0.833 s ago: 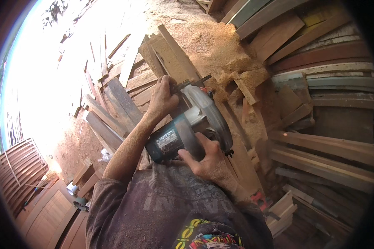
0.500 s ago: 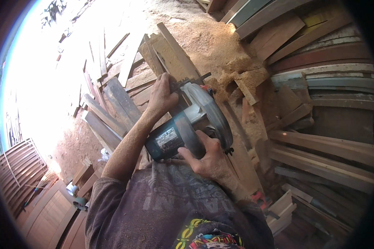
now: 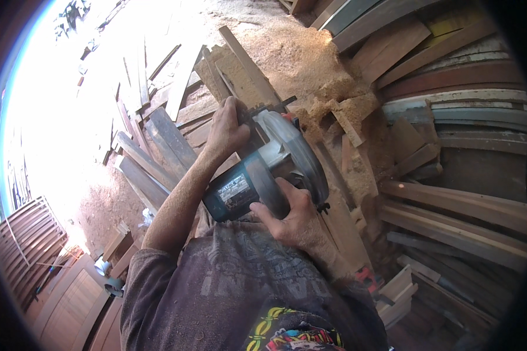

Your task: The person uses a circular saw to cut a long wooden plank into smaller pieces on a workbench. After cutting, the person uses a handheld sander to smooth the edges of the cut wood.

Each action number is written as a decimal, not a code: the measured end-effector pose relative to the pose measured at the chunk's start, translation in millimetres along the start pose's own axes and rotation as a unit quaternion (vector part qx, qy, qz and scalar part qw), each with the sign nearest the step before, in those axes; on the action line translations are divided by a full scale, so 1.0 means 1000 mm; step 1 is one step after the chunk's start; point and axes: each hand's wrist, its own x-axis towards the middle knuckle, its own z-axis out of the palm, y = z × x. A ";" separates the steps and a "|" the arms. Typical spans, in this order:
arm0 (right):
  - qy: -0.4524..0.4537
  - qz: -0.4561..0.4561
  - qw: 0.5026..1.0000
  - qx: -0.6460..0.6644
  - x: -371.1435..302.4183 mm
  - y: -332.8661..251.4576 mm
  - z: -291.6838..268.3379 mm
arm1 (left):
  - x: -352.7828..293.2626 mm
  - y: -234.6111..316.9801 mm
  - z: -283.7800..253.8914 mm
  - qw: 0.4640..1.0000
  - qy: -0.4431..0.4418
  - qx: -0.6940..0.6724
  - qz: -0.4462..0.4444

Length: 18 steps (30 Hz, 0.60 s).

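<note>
A circular saw (image 3: 234, 192) with a dark teal motor body and a grey blade guard rests on a long wooden board (image 3: 346, 234) in front of me. Its dark loop handle (image 3: 268, 188) is in the grip of my right hand (image 3: 293, 217), thumb on the near side and fingers passing through. At the saw's front edge, my left hand (image 3: 231, 127) is closed with curled fingers over the base plate; its fingertips are hidden. The guard hides the blade. Beyond the saw, a narrow wooden strip (image 3: 247, 64) and a sawdust-covered board run away from me.
Sawdust (image 3: 293, 50) heaps up on the ground beyond. Stacked planks (image 3: 462, 205) line the right side. Loose offcuts (image 3: 170, 137) lie to the left, by brightly lit ground. A slatted wooden panel (image 3: 26, 234) and a door-like panel (image 3: 70, 292) are at lower left.
The saw and both my hands have shifted slightly forward, away from me. My grip looks the same.
</note>
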 end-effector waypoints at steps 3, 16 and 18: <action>-0.005 -0.001 1.000 0.004 0.002 -0.003 -0.001 | 0.001 -0.001 -0.002 1.000 0.005 0.002 0.007; -0.008 0.003 1.000 0.001 0.012 -0.006 0.000 | 0.011 -0.004 -0.008 1.000 0.008 0.004 0.007; -0.007 -0.002 1.000 0.000 0.013 -0.005 0.001 | 0.012 -0.004 -0.009 1.000 0.008 0.002 0.005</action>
